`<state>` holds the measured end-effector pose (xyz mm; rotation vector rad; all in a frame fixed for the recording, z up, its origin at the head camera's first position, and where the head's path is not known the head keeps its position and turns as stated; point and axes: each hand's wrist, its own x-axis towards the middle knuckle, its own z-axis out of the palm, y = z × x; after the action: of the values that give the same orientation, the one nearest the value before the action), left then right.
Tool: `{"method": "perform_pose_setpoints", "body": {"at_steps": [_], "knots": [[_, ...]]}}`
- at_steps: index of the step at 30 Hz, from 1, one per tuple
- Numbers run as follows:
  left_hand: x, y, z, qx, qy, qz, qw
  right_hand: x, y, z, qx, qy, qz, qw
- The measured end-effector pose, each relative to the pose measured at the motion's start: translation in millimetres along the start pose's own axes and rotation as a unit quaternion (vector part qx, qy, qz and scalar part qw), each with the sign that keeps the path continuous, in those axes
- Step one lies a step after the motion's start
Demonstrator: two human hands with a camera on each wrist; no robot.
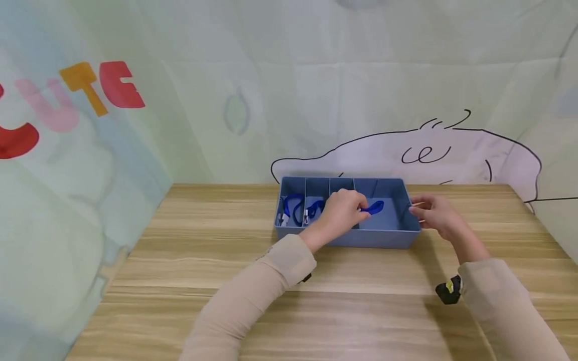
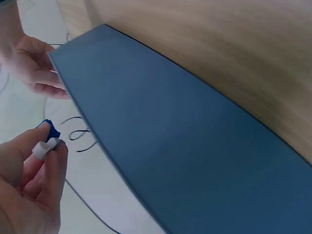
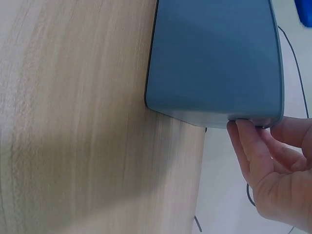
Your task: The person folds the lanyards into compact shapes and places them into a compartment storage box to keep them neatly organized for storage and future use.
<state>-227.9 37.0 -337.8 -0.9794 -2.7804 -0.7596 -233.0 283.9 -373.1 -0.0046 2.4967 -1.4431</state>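
A blue-grey organizer box (image 1: 386, 238) with divided compartments stands on the table. My left hand (image 1: 340, 210) is over the box and pinches a blue lanyard (image 1: 376, 207) between thumb and fingers. In the left wrist view a white plastic piece (image 2: 43, 148) shows at the fingertips beside the blue strap. My right hand (image 1: 435, 215) grips the box's right end, fingers against the outer wall and thumb at the rim, as the right wrist view shows. Another blue lanyard (image 1: 287, 205) lies in the leftmost compartment; blue strap (image 1: 311, 208) lies in the second. My left hand hides part of the middle.
The wooden table (image 1: 203, 271) extends in front of the box and to both sides. A printed cloth backdrop (image 1: 289, 115) hangs right behind the table's back edge. A black wrist device (image 1: 449, 290) sticks out under the right sleeve.
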Motion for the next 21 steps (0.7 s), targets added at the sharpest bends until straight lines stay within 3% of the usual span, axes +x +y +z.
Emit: {"method": "perform_pose_setpoints", "body": {"at_steps": [9,21], "knots": [[37.5,-0.6,17.0,0.025,-0.011,-0.056,0.998,1.1,-3.2,0.6,-0.011,-0.007,-0.007,1.0],[66.5,9.1,47.1,0.073,-0.007,-0.124,0.9896,1.6,-3.3,1.9,-0.006,-0.009,-0.005,1.0]]}}
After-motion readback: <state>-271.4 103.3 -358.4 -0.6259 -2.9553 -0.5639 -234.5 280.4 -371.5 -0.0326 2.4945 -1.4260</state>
